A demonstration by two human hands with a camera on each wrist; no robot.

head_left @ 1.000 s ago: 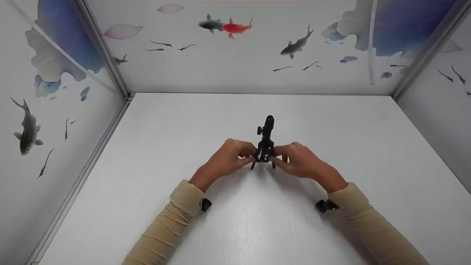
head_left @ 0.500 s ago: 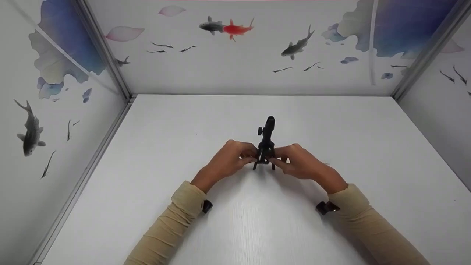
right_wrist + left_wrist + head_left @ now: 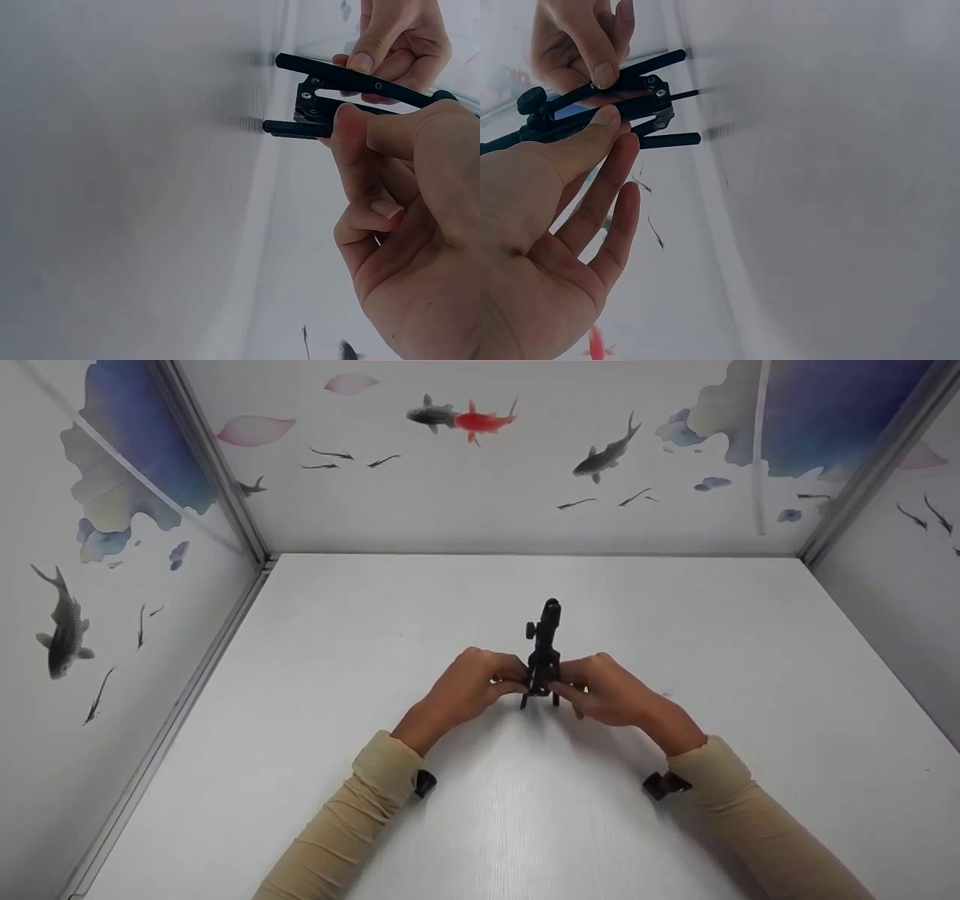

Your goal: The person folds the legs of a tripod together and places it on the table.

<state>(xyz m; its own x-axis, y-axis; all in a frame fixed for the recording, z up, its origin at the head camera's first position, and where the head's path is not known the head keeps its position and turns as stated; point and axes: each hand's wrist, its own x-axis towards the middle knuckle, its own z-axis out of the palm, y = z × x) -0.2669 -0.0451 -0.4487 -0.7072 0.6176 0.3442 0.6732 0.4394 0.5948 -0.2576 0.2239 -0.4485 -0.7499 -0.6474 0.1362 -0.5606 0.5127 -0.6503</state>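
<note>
I have a small black tripod (image 3: pixel 551 619) between my two hands, near the middle of the white table (image 3: pixel 480 825), standing with its feet down at the tabletop; whether every foot bears on the surface I cannot tell. My left hand (image 3: pixel 472 679) pinches it low on one side, the thumb laid along a black bar, its other fingers loosely bent and only a little apart from one another. My right hand (image 3: pixel 615 690) pinches the opposite side, thumb and fingertip nearly meeting around the thin part, the rest of its fingers curled in. The legs (image 3: pixel 671 140) are parted at the feet but lie close together, and the hinged braces (image 3: pixel 661 97) show between them. I judge the leg work to be partway: the legs look neither spread wide nor folded flat against the centre. Which way I am working them, outward or inward, I cannot tell. The upper part stands upright, leaning slightly, with its side knob (image 3: pixel 531 630) untouched. Letting go is not yet done.
</note>
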